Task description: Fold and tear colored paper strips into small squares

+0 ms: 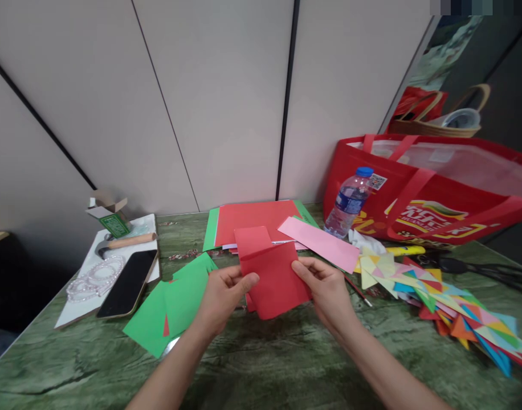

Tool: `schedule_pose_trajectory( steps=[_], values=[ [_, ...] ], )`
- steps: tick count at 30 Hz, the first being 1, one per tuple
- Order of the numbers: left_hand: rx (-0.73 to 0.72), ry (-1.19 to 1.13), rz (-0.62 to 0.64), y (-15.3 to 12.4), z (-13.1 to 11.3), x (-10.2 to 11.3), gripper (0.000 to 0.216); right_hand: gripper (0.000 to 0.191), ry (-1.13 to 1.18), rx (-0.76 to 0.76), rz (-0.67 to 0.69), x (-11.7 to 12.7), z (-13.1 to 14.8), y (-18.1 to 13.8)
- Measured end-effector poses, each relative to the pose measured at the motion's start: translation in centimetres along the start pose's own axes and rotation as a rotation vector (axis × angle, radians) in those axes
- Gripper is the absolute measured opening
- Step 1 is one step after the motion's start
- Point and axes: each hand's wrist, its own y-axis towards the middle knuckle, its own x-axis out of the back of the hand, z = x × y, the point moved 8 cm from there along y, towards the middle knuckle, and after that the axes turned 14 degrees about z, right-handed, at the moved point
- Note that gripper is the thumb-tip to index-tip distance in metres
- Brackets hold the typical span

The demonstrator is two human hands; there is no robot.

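Note:
Between my two hands is a red sheet of paper (276, 282), roughly square and slightly tilted above the table. My left hand (224, 293) pinches its left edge, thumb on top. On the opposite edge, my right hand (323, 285) grips with the thumb in front and the fingers behind. Behind the sheet lies a red paper strip (252, 239), partly covered by it. Close to my left hand are green paper squares (184, 299) with bits of red showing between them. A pink paper strip (318, 242) rests beyond my right hand.
Stacked coloured sheets (256, 219) lie by the wall. To the left are a phone (128, 285), a hammer (126, 242), beads (96, 279) and a small green box (113, 222). On the right stand a water bottle (349, 202), a red bag (415, 188) and folded paper pieces (453, 304).

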Motion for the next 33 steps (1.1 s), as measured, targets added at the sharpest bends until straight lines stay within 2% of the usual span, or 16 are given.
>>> schedule_pose_trajectory(
  steps=[4,15,25,30,33],
  values=[
    [-0.026,-0.022,0.001,0.0,-0.3,0.2,0.027,0.017,0.006,-0.009,0.024,-0.2,-0.2,0.0],
    [-0.064,-0.014,-0.137,-0.5,-0.6,0.8,0.028,0.017,-0.028,0.021,0.024,-0.5,0.2,-0.1],
    [-0.082,0.066,-0.140,-0.5,-1.2,1.1,0.033,0.015,-0.001,-0.003,0.024,-0.4,0.0,-0.1],
    [-0.121,0.173,-0.239,-1.1,-1.5,2.2,0.035,0.017,-0.028,-0.015,0.034,-0.8,0.0,-0.3],
    [-0.107,0.090,-0.187,-0.9,-1.2,1.5,0.036,0.017,-0.007,-0.019,0.025,-0.8,0.1,-0.3]
  ],
)
